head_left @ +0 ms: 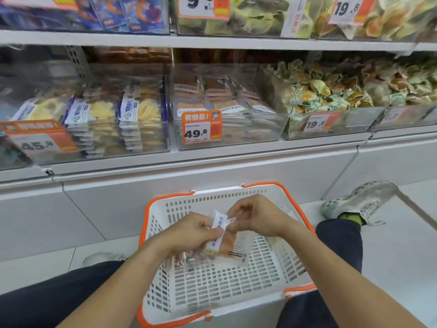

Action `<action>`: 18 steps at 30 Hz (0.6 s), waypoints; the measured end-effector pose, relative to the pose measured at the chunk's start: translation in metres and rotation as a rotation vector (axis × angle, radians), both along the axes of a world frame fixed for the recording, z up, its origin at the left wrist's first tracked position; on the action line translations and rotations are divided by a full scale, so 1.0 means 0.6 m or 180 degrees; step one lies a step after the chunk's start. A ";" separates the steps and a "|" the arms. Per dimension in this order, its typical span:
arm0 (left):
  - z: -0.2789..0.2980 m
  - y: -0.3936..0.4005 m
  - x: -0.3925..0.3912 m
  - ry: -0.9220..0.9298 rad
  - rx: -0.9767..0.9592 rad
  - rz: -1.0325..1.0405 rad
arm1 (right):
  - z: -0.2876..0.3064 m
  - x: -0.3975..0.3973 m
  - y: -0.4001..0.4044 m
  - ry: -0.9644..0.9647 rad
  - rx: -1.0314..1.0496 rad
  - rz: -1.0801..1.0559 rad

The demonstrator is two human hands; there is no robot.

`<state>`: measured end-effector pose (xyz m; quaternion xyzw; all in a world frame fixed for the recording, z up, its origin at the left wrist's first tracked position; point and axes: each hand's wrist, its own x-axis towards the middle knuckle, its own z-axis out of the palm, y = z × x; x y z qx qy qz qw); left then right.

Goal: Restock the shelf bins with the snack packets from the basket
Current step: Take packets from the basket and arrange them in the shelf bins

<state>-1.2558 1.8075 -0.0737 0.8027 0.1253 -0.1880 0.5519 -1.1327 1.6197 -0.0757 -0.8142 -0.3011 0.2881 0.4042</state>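
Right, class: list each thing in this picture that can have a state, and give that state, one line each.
left hand: pinches the snack packets
right hand: pinches the same snack packets
snack packets: held above the basket
basket: on the floor, nearly empty
bin tagged 49.8: partly filled
bin tagged 45.8: stacked with packets

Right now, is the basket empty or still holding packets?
Nearly empty: the basket floor shows bare; both hands hold packets above it.

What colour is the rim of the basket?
Orange, on a white basket; clear in the head view.
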 end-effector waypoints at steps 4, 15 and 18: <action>0.010 -0.010 0.035 -0.0305 -0.0303 0.1296 | 0.004 -0.008 0.000 -0.1307 0.0166 -0.1136; 0.101 -0.087 0.116 -0.1263 -0.0989 0.2591 | 0.067 -0.025 0.040 0.1316 0.2086 -0.1553; 0.131 -0.077 0.133 -0.1618 -0.0555 0.2034 | 0.100 0.007 0.043 0.0990 0.2562 -0.1752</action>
